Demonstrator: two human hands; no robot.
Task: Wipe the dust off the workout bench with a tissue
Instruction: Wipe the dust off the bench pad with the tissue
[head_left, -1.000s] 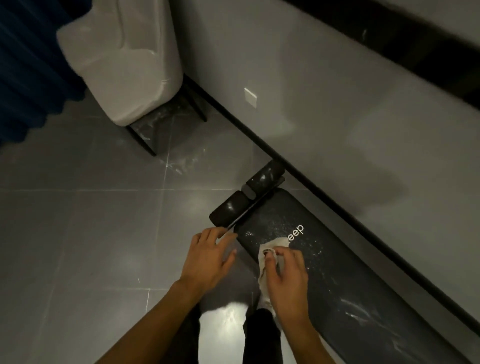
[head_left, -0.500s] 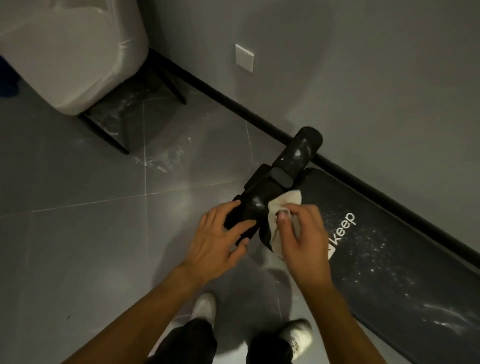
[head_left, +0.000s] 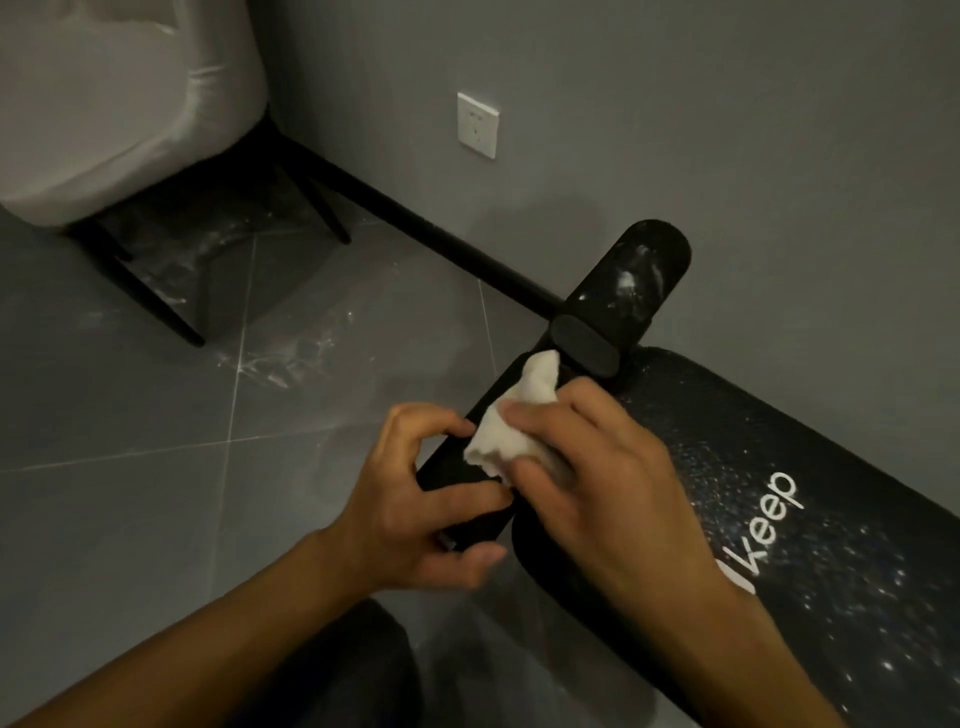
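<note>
The black workout bench (head_left: 810, 525), speckled with white dust and marked "Keep", lies along the wall on the right. At its near end a black foam roller bar (head_left: 631, 280) crosses it, dusty on its far half. My left hand (head_left: 415, 499) grips the near half of the roller, fingers and thumb curled round it. My right hand (head_left: 597, 467) holds a crumpled white tissue (head_left: 511, 421) and presses it onto the roller just beside my left fingers.
A white chair (head_left: 114, 104) on thin black legs stands at the back left over dusty grey floor tiles (head_left: 156, 415). A white wall socket (head_left: 477, 124) sits low on the grey wall above a black skirting board (head_left: 415, 218). My dark-trousered knee (head_left: 343, 670) is below.
The view has drawn closer to the roller. My left hand has closed round the near half of the roller, and my right hand has brought the tissue from the bench pad onto the roller.
</note>
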